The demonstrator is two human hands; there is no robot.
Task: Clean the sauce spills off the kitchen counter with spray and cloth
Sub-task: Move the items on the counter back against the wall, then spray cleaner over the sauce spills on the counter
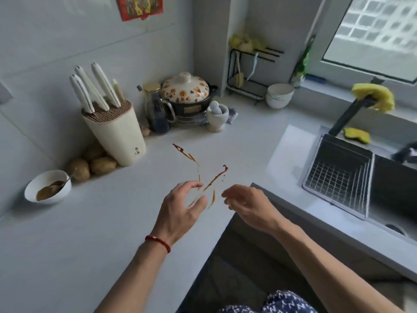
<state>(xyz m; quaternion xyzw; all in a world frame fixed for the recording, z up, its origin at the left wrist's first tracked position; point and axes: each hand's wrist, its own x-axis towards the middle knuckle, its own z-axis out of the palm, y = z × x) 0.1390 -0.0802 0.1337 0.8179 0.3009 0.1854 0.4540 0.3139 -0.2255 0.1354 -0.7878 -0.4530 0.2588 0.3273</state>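
Thin brown sauce streaks [215, 178] run across the grey kitchen counter [90, 222] near its inner corner. My left hand [180, 213], with a red cord at the wrist, hovers over the near end of the streaks, fingers spread and empty. My right hand [247, 205] hangs just right of the streaks over the counter edge, fingers loosely curled, nothing in it. A yellow cloth [374, 96] is draped over the tap [347, 114], and another yellow cloth [357, 134] lies behind the sink. A green bottle [302, 64] stands on the window sill; I cannot tell whether it is a spray.
A white bowl of brown sauce with a spoon [48, 187] sits at the left, with potatoes [92, 164] and a knife block [115, 132] behind it. A floral pot [187, 91], mortar [217, 116] and stacked bowls [279, 94] line the back. The sink with a wire rack [338, 175] is at the right.
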